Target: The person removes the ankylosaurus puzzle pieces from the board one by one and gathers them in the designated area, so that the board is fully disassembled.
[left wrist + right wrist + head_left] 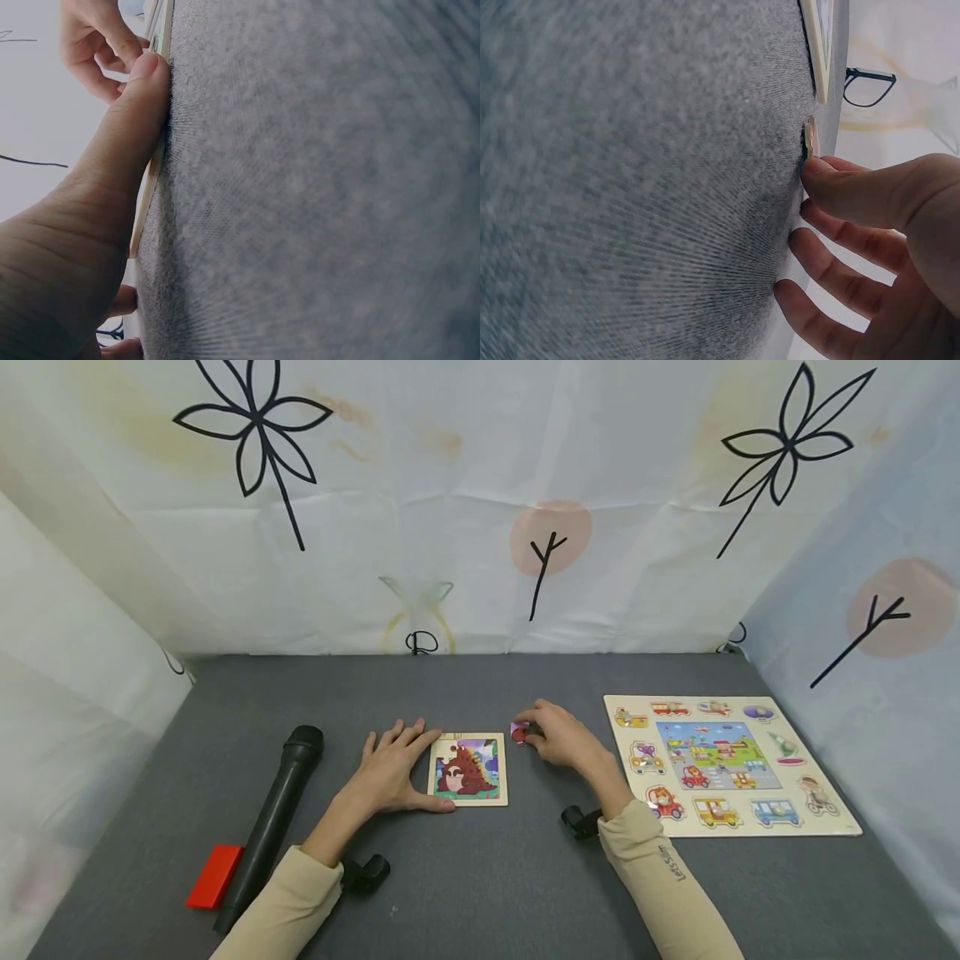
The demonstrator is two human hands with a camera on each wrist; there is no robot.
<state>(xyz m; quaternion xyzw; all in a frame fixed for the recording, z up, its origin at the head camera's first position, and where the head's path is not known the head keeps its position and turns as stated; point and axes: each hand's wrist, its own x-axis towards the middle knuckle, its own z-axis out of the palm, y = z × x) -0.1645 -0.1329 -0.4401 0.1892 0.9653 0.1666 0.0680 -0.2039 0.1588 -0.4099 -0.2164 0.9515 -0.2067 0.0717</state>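
- Beige left sleeve (288, 902) and right sleeve (667, 881), nearest the camera, reach in from 8 and 4 o'clock. Dial centred on the small framed puzzle (468, 772); 12 points away from the person.
- Cloth backdrop (435, 460), white with black leaf outlines and pinkish discs, standing at 12 o'clock.
- Grey tabletop (480, 885), bearing all the loose objects.
- Large picture board (727, 768) at 3 o'clock, flat, its vehicle shapes set around a central town scene.
- Black microphone (266, 835), between 8 and 9 o'clock, lying aslant, head toward 1 o'clock.
- Left hand (390, 777) at 9 o'clock: fingers apart, thumb resting along the puzzle's near edge, a fingertip at its 10 o'clock corner.
- Right hand (558, 735), between 2 and 3 o'clock: thumb and forefinger clamped on a piece, remaining fingers apart.
- Small framed puzzle at the dial's centre, flat, showing a reddish-brown spiked creature; pale ground shows toward 10 o'clock.
- Red block (214, 877), between 8 and 9 o'clock, just beside the microphone.
- Puzzle piece (518, 732) at 2 o'clock, purple and red, near the framed puzzle but apart from it.
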